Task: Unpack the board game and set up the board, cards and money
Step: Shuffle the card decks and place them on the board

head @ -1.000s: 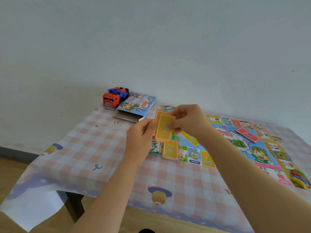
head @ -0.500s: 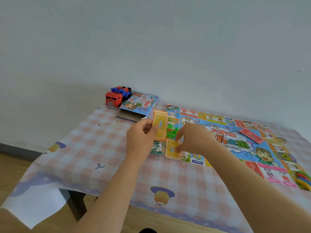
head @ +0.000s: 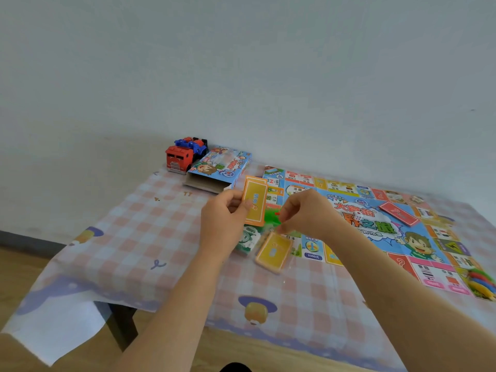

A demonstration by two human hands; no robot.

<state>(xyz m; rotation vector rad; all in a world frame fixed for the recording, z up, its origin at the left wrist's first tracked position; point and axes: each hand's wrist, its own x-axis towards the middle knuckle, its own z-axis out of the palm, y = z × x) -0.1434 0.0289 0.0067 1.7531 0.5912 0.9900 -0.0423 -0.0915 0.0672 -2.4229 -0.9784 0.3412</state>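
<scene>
board: unfolded flat on table, right half of the checked cloth. Done, imo.
red cards: stack face-down on board centre-right. Placed.
yellow cards: split. Part in left hand, held upright; small pile at board's near-left edge, partly on cloth.
left hand: closed round the held yellow stack, thumb on face.
right hand: fingers pinched, low over board just beside the held stack; what it grips, can't tell, blurred.
money: green wad just left of yellow pile, looks still bundled. Not sorted yet.
tokens: coloured pcs at board's far-right corner.
box: open, empty-looking end toward camera, beside toy truck.
left to do: finish yellow deck, lay out money.
</scene>
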